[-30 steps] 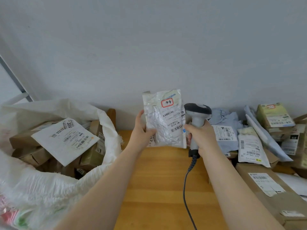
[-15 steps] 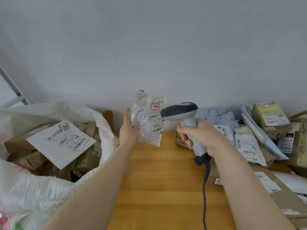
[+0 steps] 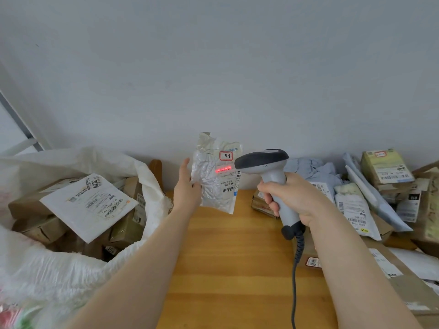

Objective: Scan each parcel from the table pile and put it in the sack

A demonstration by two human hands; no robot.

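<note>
My left hand [image 3: 187, 188] holds a crinkled clear plastic parcel [image 3: 215, 176] upright by its left edge, label facing me. A red scan line glows across that label. My right hand [image 3: 288, 198] grips the handle of a grey barcode scanner [image 3: 263, 162], whose dark head points left at the parcel from close range. Its cable hangs down over the wooden table [image 3: 237, 269]. At the left the white woven sack [image 3: 59, 274] stands open, holding brown boxes and a white mailer [image 3: 88, 205]. The parcel pile [image 3: 370, 195] lies on the table at the right.
A grey wall rises just behind the table. Long cardboard boxes [image 3: 403, 288] lie along the table's right front. A wooden chair back [image 3: 155, 169] shows between the sack and the table.
The scanner has swung from behind the parcel to its right side, head aimed left. The parcel shifted a little left and turned, and a red scan line now shows on its label.
</note>
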